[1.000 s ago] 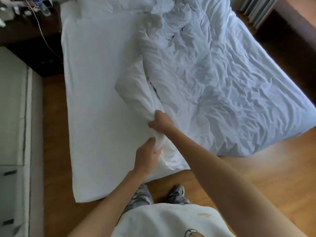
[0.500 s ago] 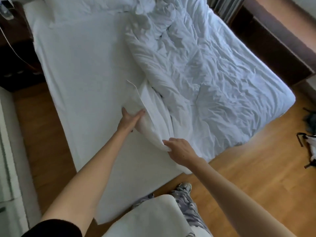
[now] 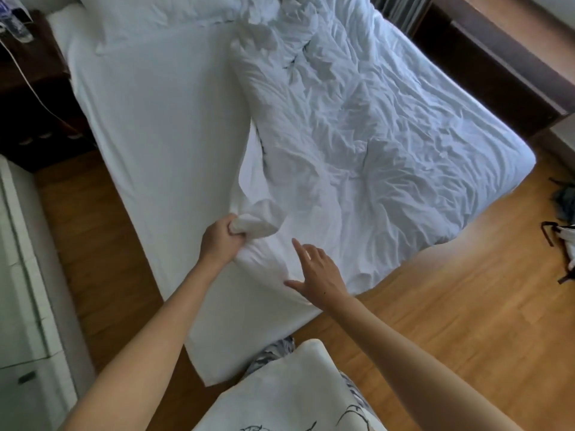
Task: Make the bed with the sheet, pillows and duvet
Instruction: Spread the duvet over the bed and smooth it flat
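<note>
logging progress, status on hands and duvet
Left hand grips duvet corner. Right hand open above the bed edge. Duvet bunched on far half, sheet bare. Nothing in the way.

Duvet [image 3: 357,135] crumpled matt white cloth; sheet [image 3: 161,126] smooth matt cloth; floor [image 3: 451,306] glossy wood

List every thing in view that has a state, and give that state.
Duvet: crumpled, bunched over the far half of the bed, near corner gripped.
Sheet: spread flat and smooth over the mattress.
Pillow: lying flat at the head of the bed.
Left hand: fingers curled round the duvet's corner.
Right hand: open, fingers spread, holding nothing.
Bag: lying on the floor.
</note>
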The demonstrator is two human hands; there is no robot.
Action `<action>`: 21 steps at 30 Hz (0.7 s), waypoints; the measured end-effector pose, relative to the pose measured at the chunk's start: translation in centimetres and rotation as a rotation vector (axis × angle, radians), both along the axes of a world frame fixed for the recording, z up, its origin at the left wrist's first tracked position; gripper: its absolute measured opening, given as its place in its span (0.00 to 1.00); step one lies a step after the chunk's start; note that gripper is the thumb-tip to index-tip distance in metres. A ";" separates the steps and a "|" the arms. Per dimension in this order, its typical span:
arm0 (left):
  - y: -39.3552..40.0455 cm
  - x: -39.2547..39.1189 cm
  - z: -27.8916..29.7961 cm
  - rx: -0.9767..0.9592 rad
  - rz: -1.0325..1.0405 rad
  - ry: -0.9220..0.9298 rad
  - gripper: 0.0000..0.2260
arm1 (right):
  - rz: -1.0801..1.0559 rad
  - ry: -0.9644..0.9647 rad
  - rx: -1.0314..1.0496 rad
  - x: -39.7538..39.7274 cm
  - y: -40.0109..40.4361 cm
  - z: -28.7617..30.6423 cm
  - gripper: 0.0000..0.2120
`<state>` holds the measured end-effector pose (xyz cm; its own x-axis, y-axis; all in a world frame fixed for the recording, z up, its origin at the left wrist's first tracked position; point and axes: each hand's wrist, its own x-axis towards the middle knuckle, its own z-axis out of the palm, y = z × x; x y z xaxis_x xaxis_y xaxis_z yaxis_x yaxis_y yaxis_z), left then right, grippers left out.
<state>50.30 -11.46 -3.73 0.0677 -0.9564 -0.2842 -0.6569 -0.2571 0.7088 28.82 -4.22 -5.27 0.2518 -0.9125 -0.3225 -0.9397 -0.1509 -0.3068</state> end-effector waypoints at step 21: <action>33.3 13.8 -1.0 -0.074 0.082 0.185 0.33 | 0.182 -0.580 0.049 19.8 24.0 -1.8 0.07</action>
<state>64.05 21.80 -4.71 0.0992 -0.9685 -0.2282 -0.4930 -0.2470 0.8342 48.63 19.77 -7.11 0.5495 -0.8258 -0.1267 -0.5776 -0.2659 -0.7718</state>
